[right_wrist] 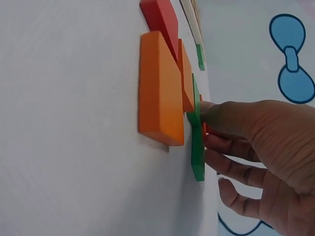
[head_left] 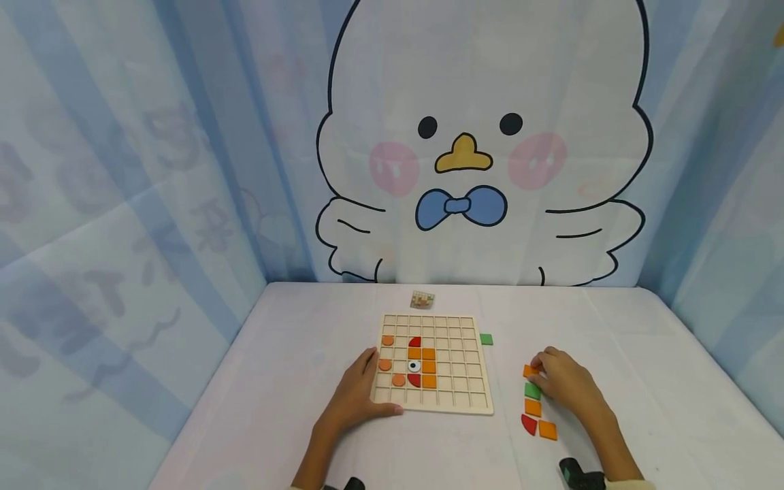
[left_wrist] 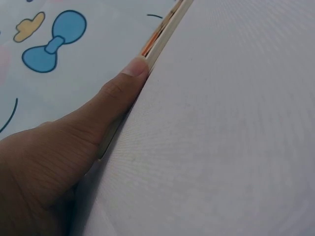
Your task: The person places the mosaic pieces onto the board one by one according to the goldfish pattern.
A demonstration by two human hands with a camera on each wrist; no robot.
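A pale wooden grid board (head_left: pixel 456 395) lies on the table with coloured pieces in some cells. My left hand (head_left: pixel 358 391) holds it at the near left corner, fingers along the left side and thumb on the front edge. In the left wrist view the thumb (left_wrist: pixel 113 93) presses the board's rim. To the right of the board, my right hand (head_left: pixel 566 378) pinches an orange square tile (head_left: pixel 529 371) between thumb and fingers. Just nearer lie a green tile (head_left: pixel 532 391), orange squares (head_left: pixel 533 407) (right_wrist: pixel 170 93) and a red quarter-round piece (head_left: pixel 529 425).
On the board sit orange discs (head_left: pixel 385 365), orange squares (head_left: pixel 429 367), red quarter-rounds (head_left: pixel 414 342) and an eye piece (head_left: pixel 414 366). A green square (head_left: pixel 486 339) lies beside the board's right edge. Behind it is a small patterned card (head_left: pixel 422 299). A printed curtain (head_left: pixel 465 252) hangs behind the table.
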